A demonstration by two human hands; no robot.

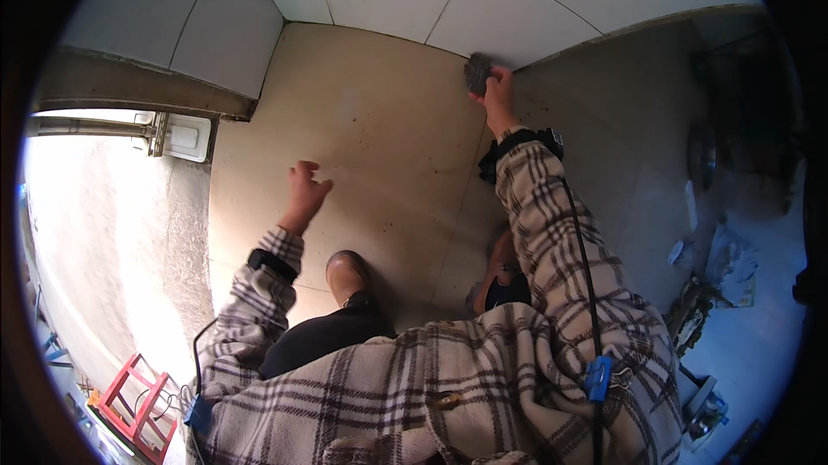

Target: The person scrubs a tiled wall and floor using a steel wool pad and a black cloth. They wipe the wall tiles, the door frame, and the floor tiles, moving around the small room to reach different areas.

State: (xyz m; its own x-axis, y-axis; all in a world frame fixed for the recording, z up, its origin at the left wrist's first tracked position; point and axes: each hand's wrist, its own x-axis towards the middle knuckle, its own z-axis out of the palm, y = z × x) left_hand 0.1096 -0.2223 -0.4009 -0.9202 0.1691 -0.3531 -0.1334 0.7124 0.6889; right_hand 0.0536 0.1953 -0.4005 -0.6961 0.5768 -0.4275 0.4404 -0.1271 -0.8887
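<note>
In my right hand (498, 97) is a dark grey, bristly scouring pad (478, 73), pinched between thumb and fingers. The pad is close to the line where the beige tiled floor (388, 128) meets the white tiled wall (511, 12); I cannot tell whether it touches the wall. My left hand (307, 190) hangs above the floor with fingers bent and apart, holding nothing. Several small dark specks of dirt (386, 228) lie on the floor tiles between my hands and my shoes. Dark bands with cables circle both wrists.
A white tiled side wall (226, 18) ends at a doorway on the left, opening onto bright concrete (123, 206). A red stool frame (132, 400) stands at lower left. On the right are a round metal basin (702, 154) and a crumpled plastic bag (731, 258). My shoes (346, 274) stand below.
</note>
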